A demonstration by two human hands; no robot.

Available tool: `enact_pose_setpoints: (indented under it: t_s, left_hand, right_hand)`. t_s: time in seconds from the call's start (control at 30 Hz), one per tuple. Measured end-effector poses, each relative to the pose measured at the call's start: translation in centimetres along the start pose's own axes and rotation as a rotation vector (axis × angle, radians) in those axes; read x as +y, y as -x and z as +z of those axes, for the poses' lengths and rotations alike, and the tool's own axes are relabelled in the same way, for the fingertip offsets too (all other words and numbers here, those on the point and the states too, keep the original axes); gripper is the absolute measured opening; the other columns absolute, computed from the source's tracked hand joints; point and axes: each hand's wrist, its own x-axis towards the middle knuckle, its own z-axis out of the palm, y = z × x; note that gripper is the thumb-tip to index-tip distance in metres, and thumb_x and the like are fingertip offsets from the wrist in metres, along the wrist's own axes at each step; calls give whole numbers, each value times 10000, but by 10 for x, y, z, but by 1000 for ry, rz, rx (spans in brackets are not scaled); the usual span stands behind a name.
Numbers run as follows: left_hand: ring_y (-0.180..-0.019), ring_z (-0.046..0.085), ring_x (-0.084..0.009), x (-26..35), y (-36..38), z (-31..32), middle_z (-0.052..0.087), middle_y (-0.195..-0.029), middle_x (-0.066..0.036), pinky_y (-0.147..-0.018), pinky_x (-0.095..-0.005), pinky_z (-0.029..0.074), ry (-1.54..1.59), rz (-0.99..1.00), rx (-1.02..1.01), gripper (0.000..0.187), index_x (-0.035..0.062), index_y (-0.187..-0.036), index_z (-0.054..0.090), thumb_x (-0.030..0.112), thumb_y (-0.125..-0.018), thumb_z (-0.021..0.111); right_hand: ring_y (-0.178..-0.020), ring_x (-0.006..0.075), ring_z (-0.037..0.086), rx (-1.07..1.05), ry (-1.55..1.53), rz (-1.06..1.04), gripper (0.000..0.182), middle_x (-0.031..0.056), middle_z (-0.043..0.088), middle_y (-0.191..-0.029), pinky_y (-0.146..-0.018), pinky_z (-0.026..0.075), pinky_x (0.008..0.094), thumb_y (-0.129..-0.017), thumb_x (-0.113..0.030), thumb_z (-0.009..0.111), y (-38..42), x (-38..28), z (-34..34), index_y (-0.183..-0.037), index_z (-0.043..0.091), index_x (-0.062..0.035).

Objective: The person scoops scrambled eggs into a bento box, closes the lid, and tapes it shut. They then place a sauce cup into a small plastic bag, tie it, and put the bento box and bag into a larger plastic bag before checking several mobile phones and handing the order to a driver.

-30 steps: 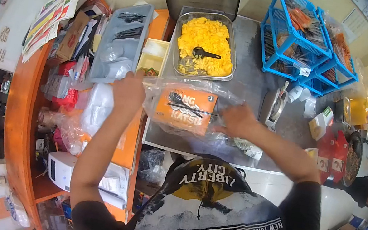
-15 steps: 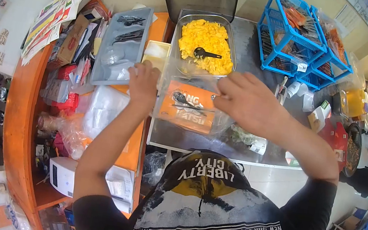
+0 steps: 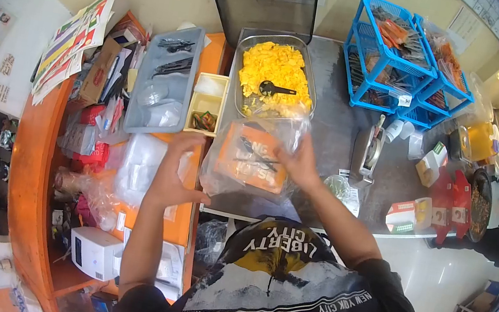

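Note:
An orange box with white lettering [image 3: 240, 171] lies on the dark counter inside a clear plastic bag [image 3: 214, 175]. Black cutlery rests on top of the box. My right hand [image 3: 300, 165] grips the bag at the box's right side, the thumb over the top. My left hand [image 3: 171, 176] is open at the bag's left, thumb and fingers spread apart, holding nothing. Just beyond the bag, a metal tray [image 3: 312, 97] holds yellow pieces of food [image 3: 277, 62] with a black scoop [image 3: 276, 89] lying on them.
Left of the tray stand a cream two-part container [image 3: 224, 103] and a grey cutlery tray [image 3: 139, 67]. Blue baskets [image 3: 369, 60] with packets stand back right. A tape dispenser [image 3: 367, 152], a sauce cup [image 3: 337, 186] and red-and-white cartons [image 3: 403, 216] sit on the right.
My right hand has come down from above the bag to the box's right side. My left hand has let go of the bag and moved down, opening. The bag now lies lower around the box.

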Motion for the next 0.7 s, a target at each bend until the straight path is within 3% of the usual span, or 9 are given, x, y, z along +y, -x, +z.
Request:
enact_pose_setpoints:
  t_s: [0.1,0.13,0.23,0.3,0.37,0.43,0.5,0.63,0.7]
  left_hand:
    - [-1405,382,-432,-35,6,10,351,-1538,-247,-1165,-506,316,-163,-120,8,1324,54,-1515,361,463,-431,1000]
    - [-1409,348,-488,-29,-8,14,267,-1572,-301,-1169,-532,303,-390,-150,-92,1336,51,-1552,281,417,-485,996]
    - [-1421,337,-479,-62,-64,49,254,-1579,-318,-1166,-522,313,-342,-140,102,1092,1,-1478,402,369,-606,945]
    - [-1381,424,-404,-112,-89,80,394,-1496,-290,-1151,-476,352,-171,6,5,793,-46,-1425,449,303,-795,782]
    - [-1318,502,-360,-115,-102,105,519,-1390,-261,-1133,-450,383,291,-35,-2,558,-68,-1343,514,253,-910,655]
    - [-1233,572,-349,-96,-88,128,629,-1261,-230,-1111,-445,405,1035,-279,76,404,-66,-1232,597,221,-950,564]
    - [-1184,592,-358,-73,-62,130,666,-1159,-189,-1118,-462,402,1409,-341,336,403,-14,-1193,624,303,-950,572]
    - [-889,625,-285,-50,-32,141,638,-892,-118,-1014,-456,455,1881,-400,846,410,40,-1188,640,367,-961,541]
    - [-730,543,-218,-81,-19,143,563,-801,-78,-840,-397,477,1947,-157,542,426,47,-1167,638,409,-979,517]
  right_hand:
    - [-1115,108,534,-153,141,-92,351,63,572,-1206,-927,455,257,-859,40,696,-15,-2,-24,-1149,514,-39]
    - [-1123,106,525,-169,238,-147,293,64,563,-1208,-951,438,262,-862,44,664,-17,-3,-29,-1102,523,-47]
    - [-1132,103,490,-122,537,-555,252,69,537,-1202,-1008,395,275,-855,86,562,-24,-23,-23,-1055,537,-65]
    - [-1113,166,516,-99,238,-327,196,90,541,-1198,-1040,377,310,-906,36,478,-33,-15,-7,-1063,539,-65]
    - [-1082,201,546,-64,-179,-18,170,99,562,-1178,-1027,391,325,-937,-6,445,-33,-16,15,-1069,540,-55]
    - [-841,207,592,24,-430,211,188,74,599,-1009,-801,500,349,-986,-168,439,-36,-15,21,-1096,550,-63]
    - [-737,192,590,71,-761,531,229,47,592,-943,-649,520,362,-1003,-251,450,-30,-38,23,-1132,546,-87]
    - [-590,164,463,-92,-1141,572,266,27,536,-848,-493,408,330,-969,-301,467,-33,-25,15,-1117,548,-95]
    - [-602,137,436,-50,-1080,578,247,26,530,-836,-489,371,302,-954,-257,482,-32,-42,22,-1123,550,-91]
